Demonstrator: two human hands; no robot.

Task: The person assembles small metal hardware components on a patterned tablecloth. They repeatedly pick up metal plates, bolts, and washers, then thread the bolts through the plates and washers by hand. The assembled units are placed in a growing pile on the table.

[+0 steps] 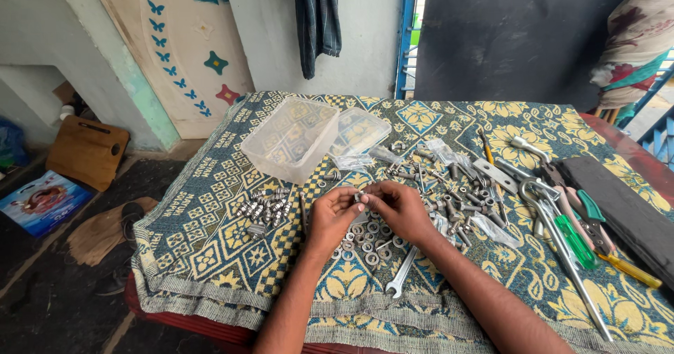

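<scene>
Head camera showed the left hand (333,213) and right hand (397,210) each with a pinching grip on a small bolt (361,198) above the washers (365,245) on the desk (210,256), apparently mid-assembly, needing careful alignment next.

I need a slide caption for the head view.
Both hands pinch a small metal part above washers.

Bare patterned cloth (210,256) runs along the table's near edge and left corner. Washers (365,245), a spanner (401,273) and scattered bolts (456,206) crowd the middle; the clear plastic box (288,140) blocks the far left, pliers (583,213) the right edge.
</scene>
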